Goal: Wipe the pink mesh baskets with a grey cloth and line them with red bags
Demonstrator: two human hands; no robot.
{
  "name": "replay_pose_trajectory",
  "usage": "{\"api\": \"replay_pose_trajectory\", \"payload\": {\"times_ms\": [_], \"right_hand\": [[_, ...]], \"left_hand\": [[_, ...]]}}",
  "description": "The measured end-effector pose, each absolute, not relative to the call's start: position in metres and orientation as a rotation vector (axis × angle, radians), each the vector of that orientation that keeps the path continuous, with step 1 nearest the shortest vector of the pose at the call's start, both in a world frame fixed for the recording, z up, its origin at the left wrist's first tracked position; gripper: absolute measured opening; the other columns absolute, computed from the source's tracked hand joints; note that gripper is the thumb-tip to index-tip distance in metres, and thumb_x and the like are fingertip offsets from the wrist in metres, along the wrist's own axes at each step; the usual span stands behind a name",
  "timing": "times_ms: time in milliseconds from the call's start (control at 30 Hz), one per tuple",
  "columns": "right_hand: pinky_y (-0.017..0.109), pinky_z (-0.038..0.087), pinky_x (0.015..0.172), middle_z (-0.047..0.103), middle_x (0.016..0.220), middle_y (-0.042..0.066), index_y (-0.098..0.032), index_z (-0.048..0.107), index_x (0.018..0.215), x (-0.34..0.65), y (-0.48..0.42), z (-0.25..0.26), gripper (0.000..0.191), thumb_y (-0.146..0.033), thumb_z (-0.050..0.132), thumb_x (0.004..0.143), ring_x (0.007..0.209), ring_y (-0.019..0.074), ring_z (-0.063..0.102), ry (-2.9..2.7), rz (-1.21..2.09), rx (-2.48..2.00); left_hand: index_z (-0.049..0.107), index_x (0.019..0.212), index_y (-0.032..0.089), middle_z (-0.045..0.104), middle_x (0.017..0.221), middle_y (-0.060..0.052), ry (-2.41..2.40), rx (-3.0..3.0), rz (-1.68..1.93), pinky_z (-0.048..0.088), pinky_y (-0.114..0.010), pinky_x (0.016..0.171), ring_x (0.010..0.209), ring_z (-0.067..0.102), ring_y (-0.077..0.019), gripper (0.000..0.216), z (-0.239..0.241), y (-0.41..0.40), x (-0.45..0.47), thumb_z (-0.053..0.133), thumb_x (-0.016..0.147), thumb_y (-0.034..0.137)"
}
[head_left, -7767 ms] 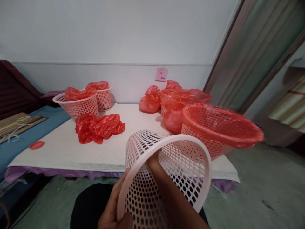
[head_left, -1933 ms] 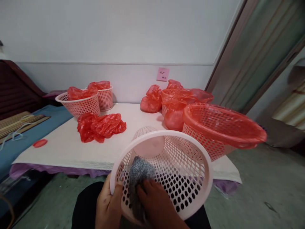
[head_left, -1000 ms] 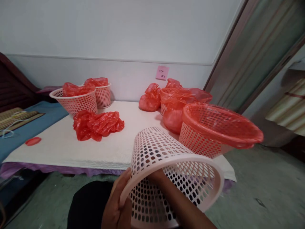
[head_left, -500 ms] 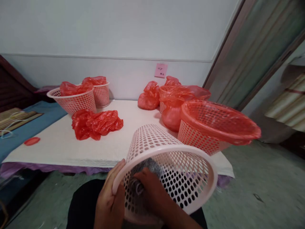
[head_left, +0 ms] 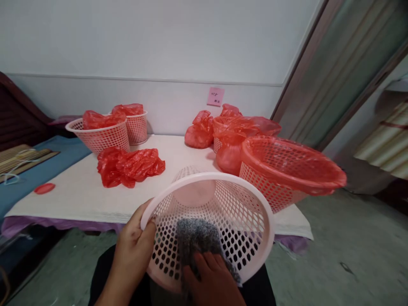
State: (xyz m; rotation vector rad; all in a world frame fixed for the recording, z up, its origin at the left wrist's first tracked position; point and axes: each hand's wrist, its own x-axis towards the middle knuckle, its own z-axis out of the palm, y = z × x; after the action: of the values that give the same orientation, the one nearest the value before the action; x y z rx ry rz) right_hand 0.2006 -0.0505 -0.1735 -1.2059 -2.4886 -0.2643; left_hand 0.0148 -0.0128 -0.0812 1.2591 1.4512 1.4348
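A pale pink perforated plastic basket (head_left: 266, 216) lies tilted over my lap, its round mouth facing me. My left hand (head_left: 135, 244) grips the rim on the left side, thumb inside and fingers around the outer wall. Inside the mouth, my right hand (head_left: 212, 276) presses a grey speckled cloth (head_left: 199, 233) against the lower inner wall. The fingers lie bent over the cloth, and part of it is hidden beneath them. Deeper in, the solid bottom of the basket shows, pointing toward the table.
Crumpled red plastic bags (head_left: 130, 165) lie on the white-covered table (head_left: 79, 199). A basket lined with a red bag (head_left: 293, 165) stands at right, near a filled red bag (head_left: 199, 129). Two bagged baskets (head_left: 105, 136) stand at left. A pink note (head_left: 216, 96) is on the wall.
The basket has turned so its mouth faces me more squarely and its bottom shows. My right hand and the cloth have moved down toward the near rim; my left hand still holds the rim.
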Motion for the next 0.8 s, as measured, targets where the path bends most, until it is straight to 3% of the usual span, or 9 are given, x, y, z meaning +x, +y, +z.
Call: {"api": "replay_pose_trajectory", "payload": {"times_ms": [133,233,400,500,633,733,800], "right_hand": [[0.045,0.053,0.068,0.069,0.100,0.011,-0.028,0.059,0.110,0.192,-0.049,-0.189,0.038,-0.030,0.072,0.075,0.082,0.0299,0.065,-2.405,-0.345,-1.227],[0.044,0.053,0.068,0.068,0.100,0.011,-0.025,0.058,0.111,0.192,-0.040,-0.198,0.042,-0.026,0.075,0.072,0.082,0.0292,0.064,-2.397,-0.357,-1.232],[0.041,0.053,0.065,0.068,0.096,0.010,-0.021,0.058,0.109,0.183,-0.031,-0.185,0.039,-0.017,0.071,0.072,0.077,0.0271,0.063,-2.299,-0.244,-1.154],[0.043,0.052,0.077,0.064,0.108,0.014,-0.017,0.053,0.118,0.169,-0.029,-0.160,0.053,-0.013,0.065,0.067,0.091,0.0290,0.062,-2.198,0.108,-1.149],[0.039,0.048,0.094,0.056,0.120,0.016,-0.012,0.049,0.127,0.154,-0.027,-0.147,0.059,-0.007,0.054,0.068,0.110,0.0254,0.056,-2.080,0.467,-1.093],[0.036,0.051,0.091,0.056,0.124,0.017,-0.012,0.049,0.129,0.153,-0.024,-0.165,0.059,-0.008,0.058,0.071,0.111,0.0260,0.056,-2.200,0.451,-1.065],[0.038,0.054,0.081,0.062,0.115,0.015,-0.015,0.057,0.119,0.158,-0.020,-0.181,0.045,-0.010,0.064,0.074,0.100,0.0276,0.061,-2.316,0.273,-1.118]], "left_hand": [[0.061,0.119,0.018,0.071,0.104,-0.004,1.425,1.246,1.399,0.045,-0.033,0.089,0.097,0.064,-0.0236,0.044,-0.067,-0.003,0.013,0.061,0.077,0.030],[0.059,0.122,0.017,0.071,0.104,-0.004,1.412,1.220,1.392,0.047,-0.032,0.084,0.094,0.065,-0.0229,0.046,-0.063,0.003,0.011,0.061,0.077,0.029],[0.056,0.123,0.018,0.066,0.116,-0.006,1.423,1.269,1.389,0.043,-0.032,0.093,0.106,0.059,-0.0230,0.046,-0.080,-0.001,0.015,0.060,0.082,0.037],[0.056,0.118,0.016,0.065,0.117,-0.009,1.447,1.152,1.330,0.045,-0.033,0.091,0.104,0.060,-0.0238,0.046,-0.106,-0.013,0.027,0.062,0.080,0.042],[0.048,0.131,0.022,0.049,0.141,-0.006,1.421,0.969,1.423,0.036,-0.032,0.105,0.127,0.045,-0.0232,0.052,-0.132,-0.027,0.040,0.055,0.085,0.046],[0.050,0.131,0.022,0.051,0.140,-0.006,1.454,1.002,1.442,0.032,-0.032,0.108,0.131,0.042,-0.0239,0.054,-0.137,-0.029,0.036,0.056,0.084,0.049],[0.054,0.128,0.020,0.058,0.132,-0.007,1.462,1.009,1.444,0.034,-0.035,0.108,0.125,0.048,-0.0252,0.052,-0.140,-0.027,0.030,0.055,0.085,0.048]]}}
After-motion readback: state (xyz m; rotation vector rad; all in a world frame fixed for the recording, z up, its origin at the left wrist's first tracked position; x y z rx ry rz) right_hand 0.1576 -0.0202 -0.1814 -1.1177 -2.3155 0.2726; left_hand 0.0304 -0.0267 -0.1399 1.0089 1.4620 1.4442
